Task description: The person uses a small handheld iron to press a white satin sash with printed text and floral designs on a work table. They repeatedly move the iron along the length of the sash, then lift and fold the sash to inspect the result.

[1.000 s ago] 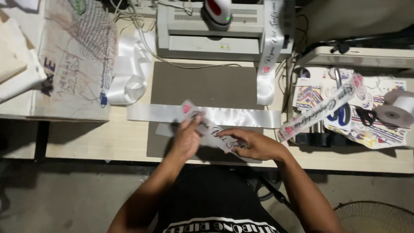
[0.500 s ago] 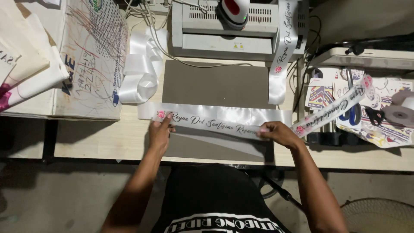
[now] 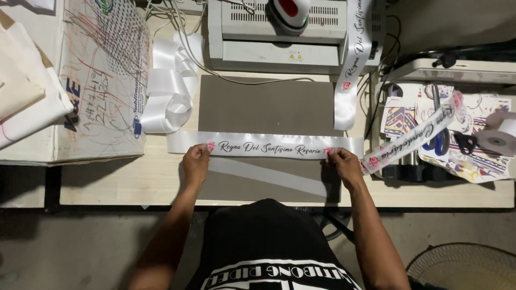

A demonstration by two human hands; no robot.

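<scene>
Stretching flat across the front of a grey mat [image 3: 269, 104], a white satin sash [image 3: 266, 145] printed with dark script and a small pink flower at each end lies on the wooden tabletop [image 3: 134, 180]. The left hand [image 3: 196, 164] pinches the sash's left flower end, fingers [image 3: 203, 153] pressed down on the fabric; the right hand [image 3: 344, 165] grips the right flower end the same way, thumb and fingers closed on the edge. Both hands hold the sash taut and level.

Just below it, a plain translucent strip [image 3: 269, 176] lies slanted on the mat between the two wrists. Left of the mat, a loose pile of blank white ribbon [image 3: 166, 88] curls on the tabletop, touching the sash's left tail. Beside that sits a scribbled cardboard box [image 3: 102, 80] with folded cream cloth [image 3: 24, 91] resting against it.

Behind the mat stands a pale grey machine [image 3: 279, 45] with a small white and red iron [image 3: 289, 12] on top and cables trailing off it. A second printed sash [image 3: 352, 64] hangs from the machine down onto the mat's right edge, close to the right hand. A third printed sash [image 3: 414, 139] drapes from the right, its end almost touching the held one, over colourful printed sheets [image 3: 408, 115], scissors [image 3: 462, 142] and a ribbon roll [image 3: 500, 138].
</scene>
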